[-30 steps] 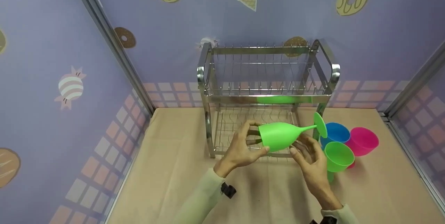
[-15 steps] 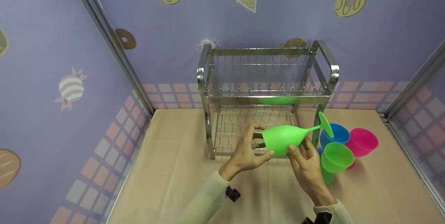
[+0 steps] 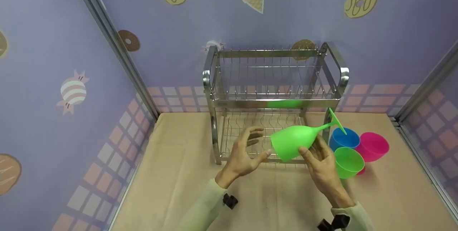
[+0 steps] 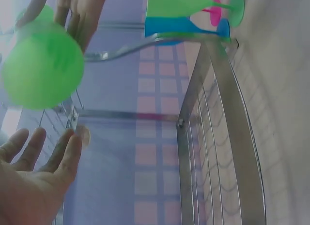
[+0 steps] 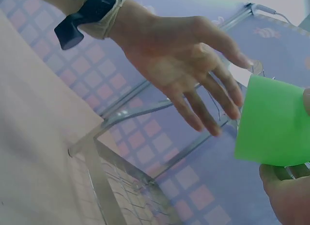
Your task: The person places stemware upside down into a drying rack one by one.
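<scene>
A green plastic goblet (image 3: 294,141) is held on its side in front of the rack, mouth toward the left and foot up to the right. My right hand (image 3: 322,166) grips its bowl near the stem, thumb in front and fingers behind. Just left of the rim, my left hand (image 3: 243,154) is spread with loosely bent fingers, apart from the goblet. The left wrist view looks toward the goblet's round mouth (image 4: 43,67) above the left fingers. In the right wrist view, a gap shows between the left fingertips and the green bowl (image 5: 273,123).
Behind the hands stands a two-tier metal dish rack (image 3: 275,104). To the right, a blue goblet (image 3: 344,139), a pink goblet (image 3: 374,147) and another green goblet (image 3: 349,163) stand close together on the cloth-covered table (image 3: 179,188). Patterned walls enclose the back and sides.
My left hand has let go of the goblet's rim and drawn back to the left. The goblet, now in my right hand alone, has shifted slightly right and its foot has tilted higher.
</scene>
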The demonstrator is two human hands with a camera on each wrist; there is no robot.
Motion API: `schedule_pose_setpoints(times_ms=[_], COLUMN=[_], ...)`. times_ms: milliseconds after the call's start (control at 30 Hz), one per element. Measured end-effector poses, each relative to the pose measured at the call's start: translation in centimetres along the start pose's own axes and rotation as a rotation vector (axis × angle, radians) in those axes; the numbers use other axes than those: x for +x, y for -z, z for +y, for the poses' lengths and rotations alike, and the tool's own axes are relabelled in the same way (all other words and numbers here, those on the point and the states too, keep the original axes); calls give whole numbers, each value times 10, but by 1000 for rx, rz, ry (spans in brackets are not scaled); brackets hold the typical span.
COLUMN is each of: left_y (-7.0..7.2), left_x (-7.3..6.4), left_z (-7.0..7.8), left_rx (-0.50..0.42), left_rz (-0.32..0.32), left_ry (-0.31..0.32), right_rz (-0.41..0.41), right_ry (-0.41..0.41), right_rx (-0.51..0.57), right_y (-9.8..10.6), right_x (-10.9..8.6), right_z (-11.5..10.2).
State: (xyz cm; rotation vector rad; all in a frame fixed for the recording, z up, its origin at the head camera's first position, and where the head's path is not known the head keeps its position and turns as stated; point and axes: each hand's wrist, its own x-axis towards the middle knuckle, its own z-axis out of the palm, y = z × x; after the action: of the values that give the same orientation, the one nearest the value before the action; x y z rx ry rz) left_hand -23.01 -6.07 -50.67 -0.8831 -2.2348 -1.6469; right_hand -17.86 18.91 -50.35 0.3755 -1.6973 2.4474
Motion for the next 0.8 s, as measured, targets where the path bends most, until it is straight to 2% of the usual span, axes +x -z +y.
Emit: schedule_pose_setpoints(times_ms=[200,367,500,600,800], left_y=[38,68,84,90,95], left_x=[-6,-9,-12,-15,-19], left_z=[-23,-38,-48,-54,-62], left_rx=[166,288,347,320,239], left_rz=[204,331,445,478,453], left_ry=[-9,24,80,153,272], right_rz=[-29,-98,-157,-172,-220], right_ry=[49,135,183,173,165], right_rx=[-114,-257,-355,-469,-675], right_y=[8,15,18,18,16], right_x=[10,21,31,39,54], right_z=[-19,-37,-55,-72,-104])
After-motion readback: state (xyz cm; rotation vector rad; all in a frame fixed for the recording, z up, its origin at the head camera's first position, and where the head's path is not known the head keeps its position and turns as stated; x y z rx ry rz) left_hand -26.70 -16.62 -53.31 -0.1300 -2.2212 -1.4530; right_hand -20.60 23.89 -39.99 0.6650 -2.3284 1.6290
